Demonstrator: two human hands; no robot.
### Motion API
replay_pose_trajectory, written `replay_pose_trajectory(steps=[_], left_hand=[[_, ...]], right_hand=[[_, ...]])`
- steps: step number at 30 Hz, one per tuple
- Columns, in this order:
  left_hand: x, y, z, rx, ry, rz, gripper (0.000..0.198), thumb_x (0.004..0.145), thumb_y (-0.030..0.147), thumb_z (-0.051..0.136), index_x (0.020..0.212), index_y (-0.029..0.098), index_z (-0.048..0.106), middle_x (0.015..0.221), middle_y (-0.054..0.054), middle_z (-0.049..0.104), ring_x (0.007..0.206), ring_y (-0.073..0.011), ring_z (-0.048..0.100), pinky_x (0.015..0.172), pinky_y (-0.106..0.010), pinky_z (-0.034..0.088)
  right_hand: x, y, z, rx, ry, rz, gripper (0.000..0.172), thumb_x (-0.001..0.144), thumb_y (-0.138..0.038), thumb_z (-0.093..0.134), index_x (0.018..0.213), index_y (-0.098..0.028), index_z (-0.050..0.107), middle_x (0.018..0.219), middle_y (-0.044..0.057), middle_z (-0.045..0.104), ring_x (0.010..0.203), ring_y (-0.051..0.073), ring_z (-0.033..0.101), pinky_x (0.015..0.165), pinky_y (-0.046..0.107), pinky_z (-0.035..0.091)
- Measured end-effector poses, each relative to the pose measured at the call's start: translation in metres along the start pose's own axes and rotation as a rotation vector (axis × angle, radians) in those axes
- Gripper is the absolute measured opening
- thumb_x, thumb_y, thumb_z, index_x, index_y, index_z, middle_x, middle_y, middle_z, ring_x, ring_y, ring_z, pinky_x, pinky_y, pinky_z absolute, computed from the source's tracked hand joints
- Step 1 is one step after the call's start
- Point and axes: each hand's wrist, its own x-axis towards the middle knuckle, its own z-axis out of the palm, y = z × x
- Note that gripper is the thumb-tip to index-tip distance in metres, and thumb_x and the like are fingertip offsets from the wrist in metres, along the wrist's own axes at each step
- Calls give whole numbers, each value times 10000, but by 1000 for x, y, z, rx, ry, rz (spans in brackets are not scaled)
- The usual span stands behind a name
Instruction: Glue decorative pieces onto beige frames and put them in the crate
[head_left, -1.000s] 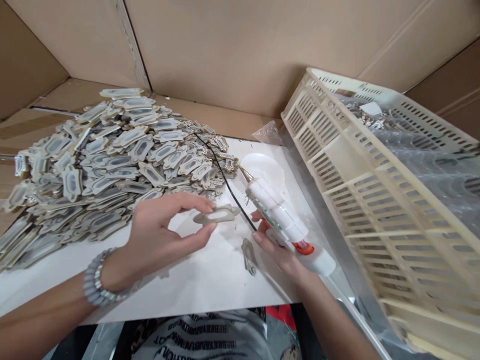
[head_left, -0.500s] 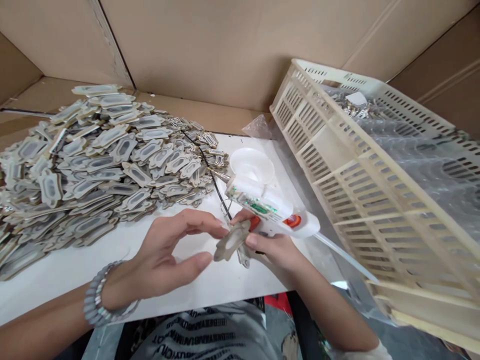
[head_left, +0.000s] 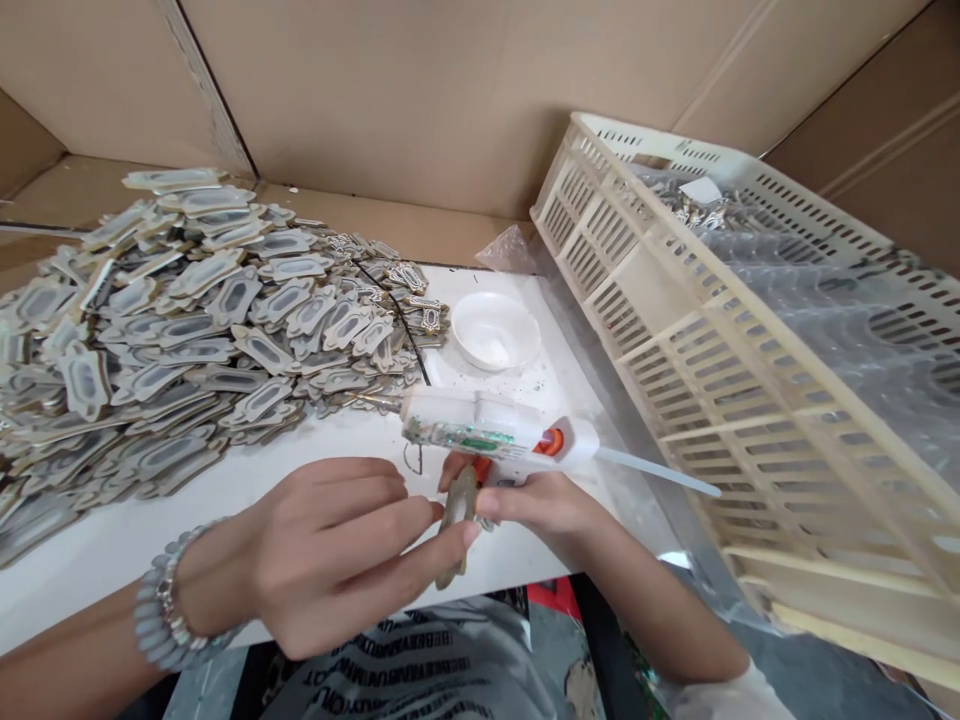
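My right hand [head_left: 551, 502] is wrapped round the handle of a white hot glue gun [head_left: 487, 425] with an orange trigger. A pale glue stick [head_left: 660, 472] sticks out of the gun's rear, and its nozzle points left towards the pile. Between my hands is a small grey frame-shaped plate [head_left: 459, 505], tilted nearly edge-on. The thumb and fingers of my left hand [head_left: 330, 545] pinch its left side, while my right thumb touches its right side. Part of the plate is hidden by my fingers. Another small piece behind it is too covered to make out.
A large pile of similar frame-shaped plates [head_left: 202, 330] covers the table's left side. Behind the gun stands a white bowl [head_left: 495, 335]. On the right is a cream slatted plastic crate [head_left: 660, 330] holding clear plastic trays and metal pieces. Cardboard walls [head_left: 390, 100] enclose the back.
My left hand has moved in and closed on the plate, which has turned from nearly flat to edge-on. The glue gun has swung lower and further left, uncovering the bowl.
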Motion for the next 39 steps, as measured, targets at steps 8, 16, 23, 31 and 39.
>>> replay_pose_trajectory(steps=[8,16,23,31,39], left_hand=[[2,3,-2,225,3,124,151,844,163,696,974,222,745,850,9,744,655,-147,642,559,-306,532],[-2,-2,-11,185,54,-67,141,883,129,630,965,222,696,980,37,788,1060,-201,647,947,-362,566],[0,-20,-18,148,156,-232,113,871,198,686,973,239,661,826,16,749,952,-171,650,856,-318,582],[-9,-40,-28,401,220,-368,339,812,175,759,1124,254,654,857,-18,723,828,-204,631,775,-392,536],[-10,-38,-30,348,260,-571,138,837,219,727,973,247,724,844,5,774,787,-175,701,713,-312,574]], right_hand=[[-2,10,1,4,26,34,351,788,-506,769,889,-181,685,754,-14,616,656,106,543,609,222,454],[-4,3,-5,-14,276,-22,430,773,-585,748,895,-183,659,683,-46,538,466,49,370,438,216,283],[-6,-1,-11,-141,314,-79,416,820,-604,692,835,-190,653,566,-62,467,447,66,362,428,220,262],[-12,-5,-10,-702,426,-194,317,856,-487,665,711,-214,595,674,7,567,591,146,534,555,276,449],[-13,-1,-12,-878,365,-266,188,883,-234,601,695,-227,599,643,-12,509,561,142,516,591,279,487]])
